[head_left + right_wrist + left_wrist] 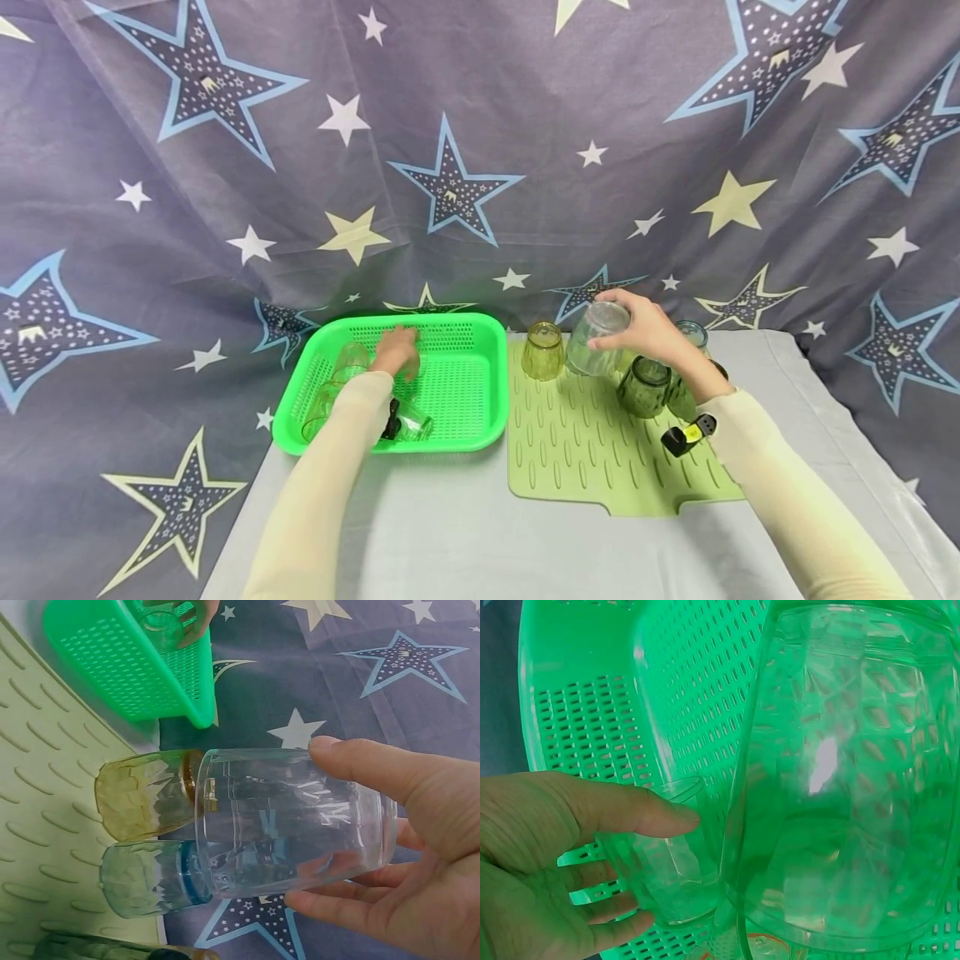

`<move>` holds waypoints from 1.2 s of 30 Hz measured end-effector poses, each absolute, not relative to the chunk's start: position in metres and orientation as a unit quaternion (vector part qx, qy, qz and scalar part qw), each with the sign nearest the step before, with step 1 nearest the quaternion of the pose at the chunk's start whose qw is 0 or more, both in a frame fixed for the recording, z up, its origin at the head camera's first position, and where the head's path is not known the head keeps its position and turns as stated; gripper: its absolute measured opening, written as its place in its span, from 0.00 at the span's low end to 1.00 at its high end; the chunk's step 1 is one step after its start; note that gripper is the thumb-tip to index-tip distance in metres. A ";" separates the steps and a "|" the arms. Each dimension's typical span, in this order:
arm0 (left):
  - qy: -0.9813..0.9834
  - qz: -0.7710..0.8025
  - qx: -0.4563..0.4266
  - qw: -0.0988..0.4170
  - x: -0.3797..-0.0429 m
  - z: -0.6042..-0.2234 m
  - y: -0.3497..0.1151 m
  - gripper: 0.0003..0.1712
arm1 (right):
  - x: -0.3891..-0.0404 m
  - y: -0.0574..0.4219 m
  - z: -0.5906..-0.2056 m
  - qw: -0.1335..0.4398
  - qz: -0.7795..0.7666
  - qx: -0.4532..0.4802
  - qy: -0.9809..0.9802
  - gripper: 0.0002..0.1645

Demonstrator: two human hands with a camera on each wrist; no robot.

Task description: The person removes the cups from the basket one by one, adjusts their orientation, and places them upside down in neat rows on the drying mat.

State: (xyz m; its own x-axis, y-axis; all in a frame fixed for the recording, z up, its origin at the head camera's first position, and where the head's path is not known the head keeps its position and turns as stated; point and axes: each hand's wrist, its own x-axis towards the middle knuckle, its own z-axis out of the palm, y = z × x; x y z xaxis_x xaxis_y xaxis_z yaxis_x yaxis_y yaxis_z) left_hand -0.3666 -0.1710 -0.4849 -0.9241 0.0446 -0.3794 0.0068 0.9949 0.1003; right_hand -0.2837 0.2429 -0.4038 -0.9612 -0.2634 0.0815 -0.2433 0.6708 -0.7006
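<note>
My left hand (396,352) is down inside the green basket (491,400), its thumb and fingers around a small clear glass (673,881). A bigger clear glass (847,780) fills the right side of the left wrist view. Over the pale green drying mat (570,450), my right hand (651,332) grips a clear glass (277,825) by its base end, mouth downward and slightly tilted. Close by on the mat stand a yellow glass (543,354) and a dark green glass (643,390). A bluish glass (154,877) stands there too, partly behind the right hand in the head view.
More clear glasses (322,408) lie along the basket's left side, partly behind the left sleeve. Basket and mat sit side by side on a white-covered table (450,525). A star-patterned curtain (480,167) hangs right behind them. The right forearm covers part of the glasses at the right.
</note>
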 end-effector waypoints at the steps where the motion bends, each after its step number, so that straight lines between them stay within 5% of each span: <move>1: 0.980 0.043 0.015 0.193 -0.367 -0.485 -0.171 0.51 | -0.283 0.243 -0.405 0.014 -0.381 -0.140 0.914 0.49; 36: 0.985 -0.043 0.026 0.162 -0.384 -0.494 -0.163 0.45 | -0.287 0.242 -0.434 0.015 -0.383 -0.136 0.913 0.48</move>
State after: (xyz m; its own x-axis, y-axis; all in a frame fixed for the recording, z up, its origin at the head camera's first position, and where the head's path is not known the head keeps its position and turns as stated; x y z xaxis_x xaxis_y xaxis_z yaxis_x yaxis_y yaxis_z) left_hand -0.3835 -0.1633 -0.4937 -0.9458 0.0383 -0.3224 0.0661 0.9949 -0.0758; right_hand -0.2872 0.2416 -0.4342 -0.9625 -0.2602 0.0770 -0.2373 0.6694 -0.7040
